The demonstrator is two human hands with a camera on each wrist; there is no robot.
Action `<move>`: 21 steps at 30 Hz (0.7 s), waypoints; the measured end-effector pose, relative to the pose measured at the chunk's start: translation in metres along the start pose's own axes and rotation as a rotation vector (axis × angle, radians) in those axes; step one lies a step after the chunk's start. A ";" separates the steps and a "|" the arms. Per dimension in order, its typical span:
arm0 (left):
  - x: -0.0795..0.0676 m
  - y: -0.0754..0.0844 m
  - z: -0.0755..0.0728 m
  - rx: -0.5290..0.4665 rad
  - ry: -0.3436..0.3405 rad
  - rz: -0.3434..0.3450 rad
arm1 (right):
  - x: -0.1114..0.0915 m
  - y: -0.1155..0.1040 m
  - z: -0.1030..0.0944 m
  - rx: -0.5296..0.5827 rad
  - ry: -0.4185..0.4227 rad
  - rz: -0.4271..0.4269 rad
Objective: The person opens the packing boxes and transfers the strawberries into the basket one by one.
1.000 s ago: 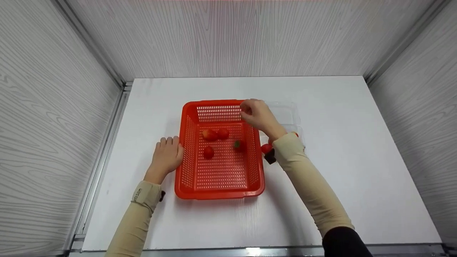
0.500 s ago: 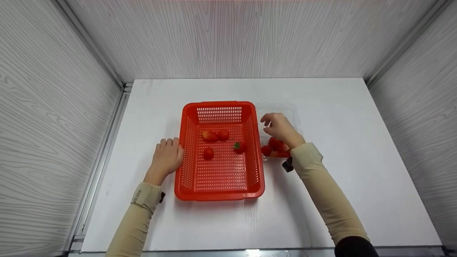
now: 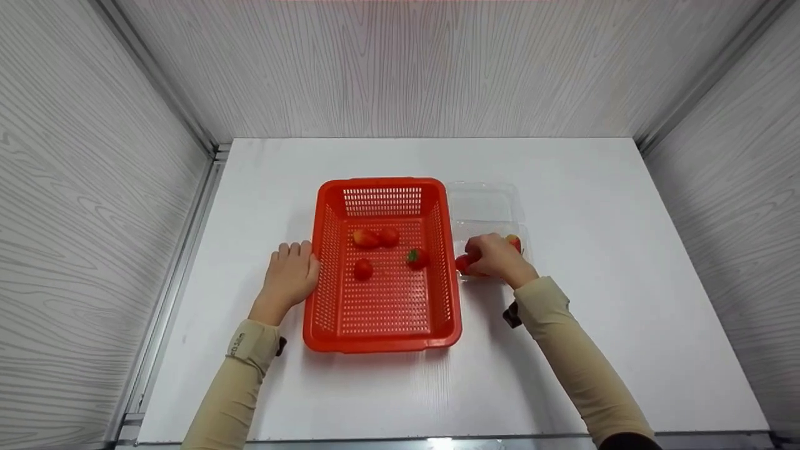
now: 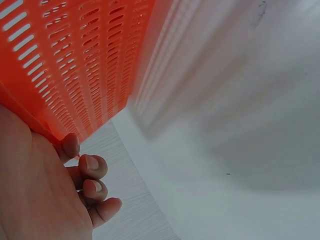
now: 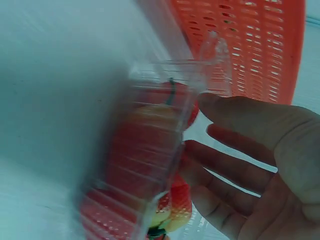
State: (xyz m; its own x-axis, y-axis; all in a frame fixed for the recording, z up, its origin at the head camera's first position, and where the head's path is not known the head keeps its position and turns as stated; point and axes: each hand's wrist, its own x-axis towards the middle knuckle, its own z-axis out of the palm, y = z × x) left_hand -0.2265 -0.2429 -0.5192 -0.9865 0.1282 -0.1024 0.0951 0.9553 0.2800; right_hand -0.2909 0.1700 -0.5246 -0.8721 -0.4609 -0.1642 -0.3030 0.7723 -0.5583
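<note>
My left hand [image 3: 289, 276] grips the left rim of a red plastic basket [image 3: 381, 345]; its fingers curl below the rim in the left wrist view, and the thumb is hidden there. Several red fruits lie in the basket, among them a strawberry [image 3: 417, 258] with a green top. My right hand [image 3: 497, 256] reaches down into a hinged clear plastic box [image 5: 165, 67] beside the basket. In the right wrist view its thumb and fingers stand apart around the strawberries [image 5: 180, 200], fingertips right at the fruit. The hand partly hides the fruit from above.
The lid [image 3: 484, 203] of the clear box lies folded back, away from me. Basket and box stand side by side on a white table [image 3: 600, 269]. Grey wood-grain panels [image 3: 387, 69] enclose the table at the back and both sides.
My right hand has moved from over the basket's far right corner, rightward and then down into the clear box. The left hand stays on the basket's rim.
</note>
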 end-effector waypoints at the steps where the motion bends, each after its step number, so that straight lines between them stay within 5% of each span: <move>1: 0.000 0.000 0.000 -0.004 -0.002 0.000 | 0.000 0.000 0.003 -0.007 0.005 -0.010; 21: 0.000 0.001 -0.004 0.017 0.015 0.021 | 0.006 0.010 0.029 -0.029 0.047 0.102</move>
State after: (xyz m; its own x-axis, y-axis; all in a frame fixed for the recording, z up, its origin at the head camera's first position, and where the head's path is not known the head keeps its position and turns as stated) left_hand -0.2267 -0.2433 -0.5149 -0.9861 0.1441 -0.0827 0.1175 0.9569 0.2656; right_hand -0.2883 0.1624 -0.5545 -0.9158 -0.3591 -0.1800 -0.2227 0.8268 -0.5165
